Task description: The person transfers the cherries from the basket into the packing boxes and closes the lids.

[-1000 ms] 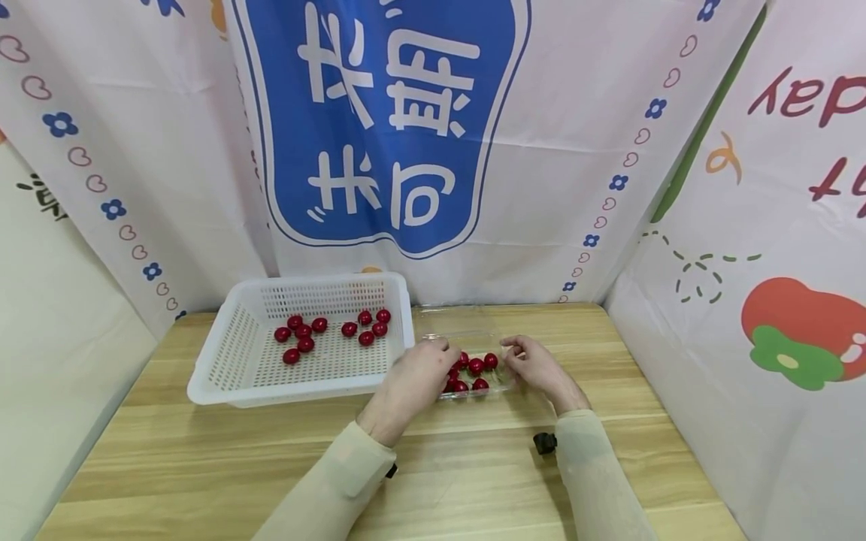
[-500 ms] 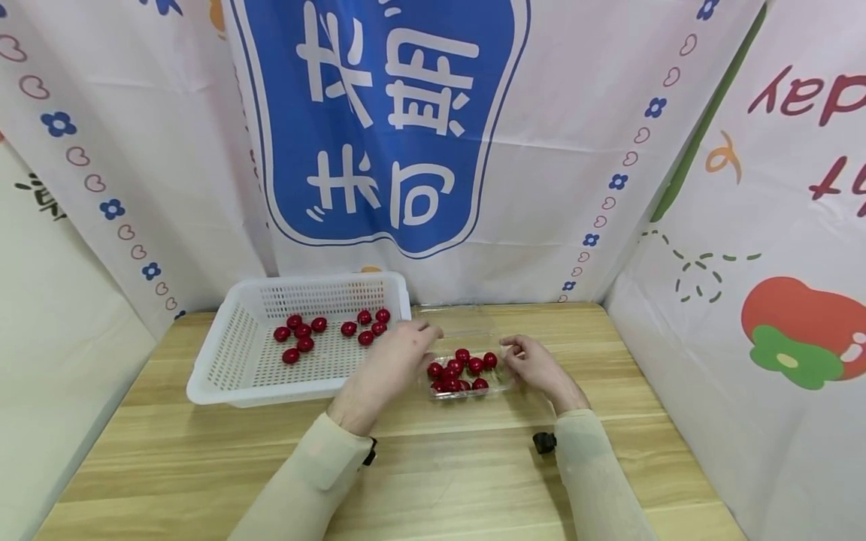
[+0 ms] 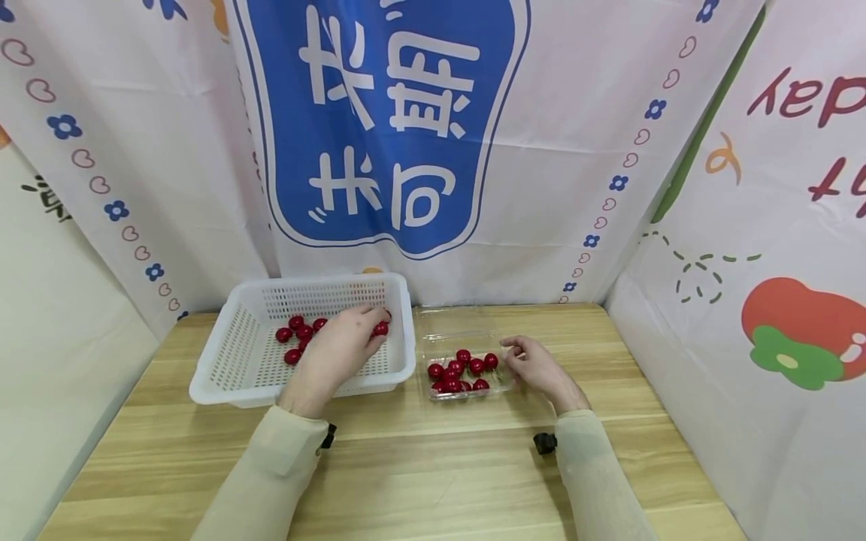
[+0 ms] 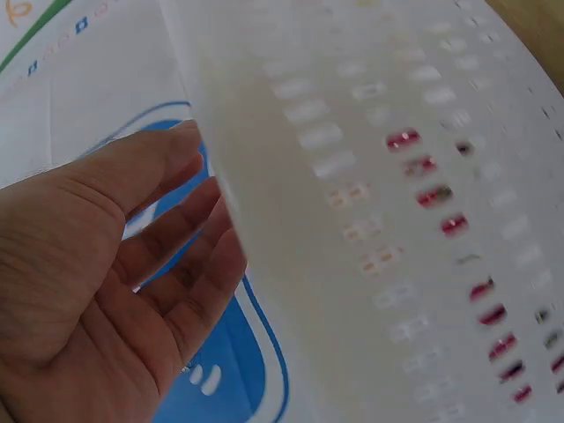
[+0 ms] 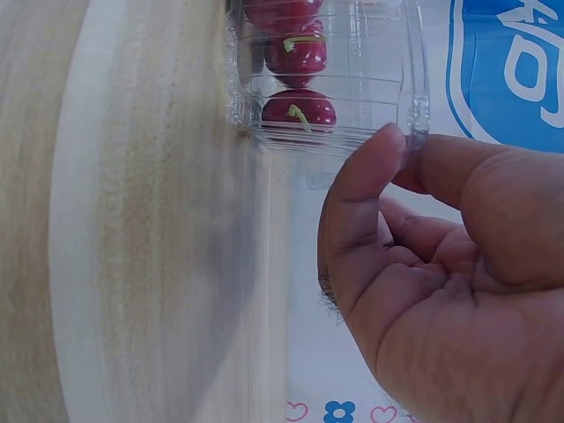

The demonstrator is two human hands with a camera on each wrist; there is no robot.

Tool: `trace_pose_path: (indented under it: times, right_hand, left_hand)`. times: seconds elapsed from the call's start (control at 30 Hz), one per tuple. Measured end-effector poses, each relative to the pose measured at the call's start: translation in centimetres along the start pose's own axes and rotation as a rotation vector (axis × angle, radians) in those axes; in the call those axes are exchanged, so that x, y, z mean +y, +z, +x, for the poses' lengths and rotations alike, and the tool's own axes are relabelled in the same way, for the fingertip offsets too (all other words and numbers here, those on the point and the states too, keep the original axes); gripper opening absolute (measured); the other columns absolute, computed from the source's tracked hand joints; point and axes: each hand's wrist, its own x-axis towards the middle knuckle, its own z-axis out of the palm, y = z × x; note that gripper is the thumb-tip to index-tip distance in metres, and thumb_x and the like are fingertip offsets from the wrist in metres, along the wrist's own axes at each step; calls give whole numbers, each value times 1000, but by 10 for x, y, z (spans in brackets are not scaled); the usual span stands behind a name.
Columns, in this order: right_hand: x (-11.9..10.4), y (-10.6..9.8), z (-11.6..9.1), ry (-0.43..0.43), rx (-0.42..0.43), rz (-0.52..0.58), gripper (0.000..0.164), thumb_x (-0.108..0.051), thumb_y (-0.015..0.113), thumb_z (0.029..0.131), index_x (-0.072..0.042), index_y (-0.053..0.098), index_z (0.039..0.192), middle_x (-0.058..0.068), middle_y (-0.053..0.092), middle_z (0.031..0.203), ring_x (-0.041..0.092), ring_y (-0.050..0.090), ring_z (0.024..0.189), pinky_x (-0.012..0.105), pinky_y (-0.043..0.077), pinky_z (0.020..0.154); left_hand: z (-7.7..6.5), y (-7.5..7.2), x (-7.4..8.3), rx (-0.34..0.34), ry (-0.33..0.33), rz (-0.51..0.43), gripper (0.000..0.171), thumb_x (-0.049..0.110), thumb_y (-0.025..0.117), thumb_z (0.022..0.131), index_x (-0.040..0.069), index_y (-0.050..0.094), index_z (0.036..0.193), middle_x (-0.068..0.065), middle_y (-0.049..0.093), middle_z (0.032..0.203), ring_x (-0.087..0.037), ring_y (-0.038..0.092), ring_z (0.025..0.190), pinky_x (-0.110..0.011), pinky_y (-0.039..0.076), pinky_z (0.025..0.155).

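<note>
My left hand (image 3: 338,349) reaches over the white perforated basket (image 3: 219,394), its fingertips at the red cherries (image 3: 381,328) on the right side. In the left wrist view, its fingers (image 4: 163,238) are loosely bent beside the basket wall (image 4: 264,203), with nothing visible between them. The right hand (image 3: 537,368) pinches the right edge of a clear plastic box (image 5: 374,70) between thumb and forefinger. Several cherries (image 3: 455,368) lie in that box, and green stems show in the right wrist view. Part of the basket's cherries is hidden behind my left hand.
The box's clear lid (image 3: 449,321) lies open towards the back. More cherries (image 3: 295,323) sit in the basket's left half. Printed cloth (image 3: 528,225) hangs behind the wooden table (image 3: 419,466) and at both sides.
My left hand has moved left from above the plastic box into the basket, uncovering the cherries in the box. The right hand has stayed at the box's edge.
</note>
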Motion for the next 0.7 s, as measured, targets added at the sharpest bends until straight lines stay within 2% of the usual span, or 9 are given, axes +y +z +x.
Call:
trace_pose_path:
  times: [0.37,0.7]
  right_hand:
    - [0,0,-1,1,-3,7,45,-10,62,121,7,58,162,20,70,122,28,73,92,30,62,70]
    - [0,0,0,-4,-2,8,45,-11,62,121,8,58,162,20,70,122,28,73,90,31,63,70]
  left_hand:
    - [-20,-7,-42,-44,-145,-39,35,13,82,109,3,77,143,-23,81,144,-47,78,135,-66,65,117]
    - [-34,-7,-75,-75,-204,-37,39,15,81,109,1,76,145,-27,76,152,-50,74,140,-69,61,121]
